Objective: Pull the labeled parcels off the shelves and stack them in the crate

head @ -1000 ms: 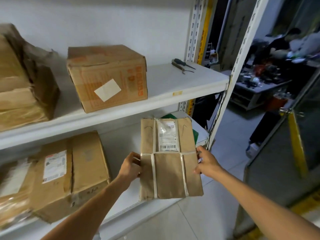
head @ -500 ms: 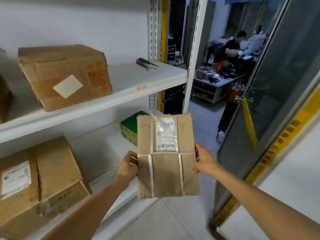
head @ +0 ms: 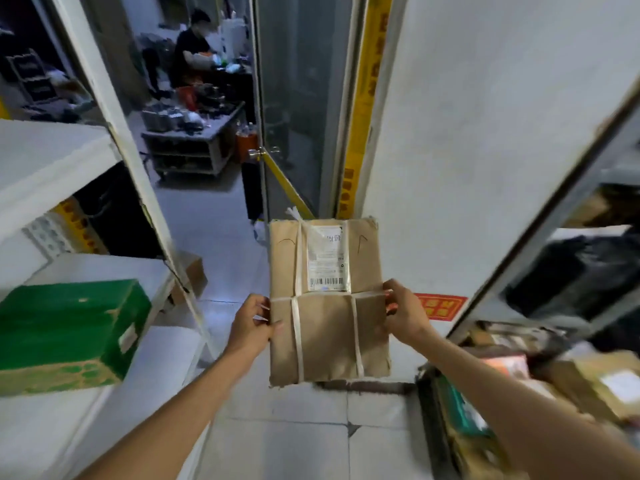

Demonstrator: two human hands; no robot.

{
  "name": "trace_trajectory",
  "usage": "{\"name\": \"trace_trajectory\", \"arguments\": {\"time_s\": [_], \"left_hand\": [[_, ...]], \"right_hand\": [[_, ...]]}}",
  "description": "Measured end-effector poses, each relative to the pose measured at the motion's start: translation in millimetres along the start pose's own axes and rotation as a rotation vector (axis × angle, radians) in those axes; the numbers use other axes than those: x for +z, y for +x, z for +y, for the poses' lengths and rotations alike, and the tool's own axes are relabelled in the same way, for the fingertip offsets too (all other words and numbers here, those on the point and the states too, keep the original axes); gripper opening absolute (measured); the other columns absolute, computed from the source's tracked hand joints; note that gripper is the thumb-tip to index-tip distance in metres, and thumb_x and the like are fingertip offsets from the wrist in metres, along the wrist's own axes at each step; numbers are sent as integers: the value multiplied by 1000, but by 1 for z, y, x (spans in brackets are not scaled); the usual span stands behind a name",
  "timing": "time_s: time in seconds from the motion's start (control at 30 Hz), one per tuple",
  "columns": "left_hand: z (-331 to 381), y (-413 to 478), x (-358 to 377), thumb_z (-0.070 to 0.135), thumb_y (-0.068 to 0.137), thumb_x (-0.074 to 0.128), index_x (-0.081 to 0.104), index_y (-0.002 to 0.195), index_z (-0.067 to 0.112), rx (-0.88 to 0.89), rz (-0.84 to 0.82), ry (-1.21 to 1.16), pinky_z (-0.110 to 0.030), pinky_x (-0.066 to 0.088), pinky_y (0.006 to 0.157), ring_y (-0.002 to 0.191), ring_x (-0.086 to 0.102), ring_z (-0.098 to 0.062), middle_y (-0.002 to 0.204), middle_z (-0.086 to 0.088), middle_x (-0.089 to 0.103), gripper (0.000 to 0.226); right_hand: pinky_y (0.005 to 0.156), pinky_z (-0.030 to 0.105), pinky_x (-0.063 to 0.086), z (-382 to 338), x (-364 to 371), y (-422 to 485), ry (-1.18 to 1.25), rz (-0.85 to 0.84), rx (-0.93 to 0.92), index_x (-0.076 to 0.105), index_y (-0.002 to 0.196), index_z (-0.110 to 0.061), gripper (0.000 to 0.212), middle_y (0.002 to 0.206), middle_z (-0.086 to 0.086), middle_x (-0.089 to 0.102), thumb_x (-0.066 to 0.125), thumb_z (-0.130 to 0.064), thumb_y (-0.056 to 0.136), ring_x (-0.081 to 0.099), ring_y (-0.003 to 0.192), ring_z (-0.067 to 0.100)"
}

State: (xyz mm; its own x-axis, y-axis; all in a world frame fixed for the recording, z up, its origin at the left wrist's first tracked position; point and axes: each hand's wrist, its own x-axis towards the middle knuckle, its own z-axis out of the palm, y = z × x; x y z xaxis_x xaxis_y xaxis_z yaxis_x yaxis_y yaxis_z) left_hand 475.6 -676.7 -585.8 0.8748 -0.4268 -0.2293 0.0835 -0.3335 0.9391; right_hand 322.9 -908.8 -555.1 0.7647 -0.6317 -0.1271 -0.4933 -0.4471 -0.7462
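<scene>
A flat brown paper parcel [head: 329,327], tied with white string and bearing a white barcode label [head: 327,259], hangs in front of me over the tiled floor. My left hand [head: 251,323] grips its left edge. My right hand [head: 405,315] grips its right edge. At the lower right, a dark crate [head: 431,407] holds several parcels and boxes, blurred. The white shelves [head: 52,157] are on my left.
A green box [head: 69,327] sits on the lower shelf at left, and a small brown box [head: 192,277] stands behind the shelf post. A second rack [head: 588,271] rises at right. Ahead are a glass door [head: 291,116], a yellow strip, and a person at a cluttered cart [head: 188,147].
My view has swung right, away from the shelves with the cardboard boxes. The parcel stays held in both hands, off the shelf, and the crate has come into view at the lower right.
</scene>
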Motion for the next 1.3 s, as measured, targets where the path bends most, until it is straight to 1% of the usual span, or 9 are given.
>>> {"name": "trace_trajectory", "arguments": {"time_s": [0.13, 0.23, 0.33, 0.43, 0.57, 0.67, 0.77, 1.03, 1.3], "left_hand": [[25, 16, 71, -10, 77, 72, 50, 87, 20, 81, -261, 19, -37, 53, 73, 77, 57, -20, 83, -2, 62, 39], [39, 15, 135, -16, 77, 68, 50, 97, 14, 99, -440, -4, -21, 53, 67, 75, 56, -15, 85, -3, 59, 40], [42, 7, 198, -12, 75, 73, 54, 92, 20, 128, -618, 82, -41, 55, 79, 84, 60, -25, 86, -2, 62, 41], [50, -9, 253, -5, 76, 76, 52, 88, 24, 152, -762, 183, -44, 55, 81, 86, 62, -28, 89, -6, 64, 40], [67, -31, 324, -5, 76, 75, 55, 96, 16, 175, -891, 234, -48, 55, 87, 93, 63, -31, 97, -11, 64, 35], [81, -46, 373, -6, 78, 74, 55, 104, 8, 196, -960, 259, -45, 54, 88, 92, 60, -26, 95, -8, 61, 35], [93, -58, 419, -4, 80, 72, 54, 107, 5, 221, -1014, 330, -41, 52, 87, 92, 59, -27, 96, -10, 61, 34], [106, -58, 526, -5, 79, 72, 54, 96, 11, 241, -1061, 426, -21, 43, 64, 78, 55, -17, 85, -4, 58, 30], [98, 4, 650, -8, 81, 69, 52, 98, 12, 178, -1117, 548, -33, 47, 74, 80, 54, -19, 87, -7, 57, 31]], "right_hand": [[53, 23, 53, 54, -37, -33, 130, 218, 182, 56, 118, -18, 64, 95, 7, 63, 60, 19, 65, 63, 80, 20], [58, 27, 55, 97, -63, -70, 210, 354, 324, 59, 126, -19, 74, 98, 5, 64, 63, 20, 63, 65, 88, 23], [54, 18, 52, 126, -89, -117, 211, 470, 407, 62, 121, -24, 71, 86, -5, 63, 62, 21, 67, 63, 77, 13], [48, 8, 43, 149, -113, -156, 137, 597, 478, 66, 122, -20, 71, 77, -18, 58, 60, 21, 63, 54, 67, 0], [54, 18, 46, 180, -141, -191, 95, 726, 575, 71, 111, -13, 62, 73, -11, 59, 55, 20, 61, 55, 65, 5], [50, 20, 49, 208, -166, -205, 102, 755, 618, 73, 106, -15, 58, 76, 0, 65, 50, 16, 62, 60, 73, 18], [45, 10, 43, 235, -191, -213, 138, 767, 644, 72, 110, -17, 60, 80, 2, 67, 55, 16, 63, 60, 70, 13], [49, 9, 46, 307, -238, -202, 268, 790, 716, 71, 111, -21, 62, 85, 1, 66, 66, 17, 62, 58, 76, 6], [58, 13, 49, 381, -265, -130, 355, 814, 808, 69, 118, -18, 65, 97, 1, 68, 72, 13, 61, 58, 86, 15]]}}
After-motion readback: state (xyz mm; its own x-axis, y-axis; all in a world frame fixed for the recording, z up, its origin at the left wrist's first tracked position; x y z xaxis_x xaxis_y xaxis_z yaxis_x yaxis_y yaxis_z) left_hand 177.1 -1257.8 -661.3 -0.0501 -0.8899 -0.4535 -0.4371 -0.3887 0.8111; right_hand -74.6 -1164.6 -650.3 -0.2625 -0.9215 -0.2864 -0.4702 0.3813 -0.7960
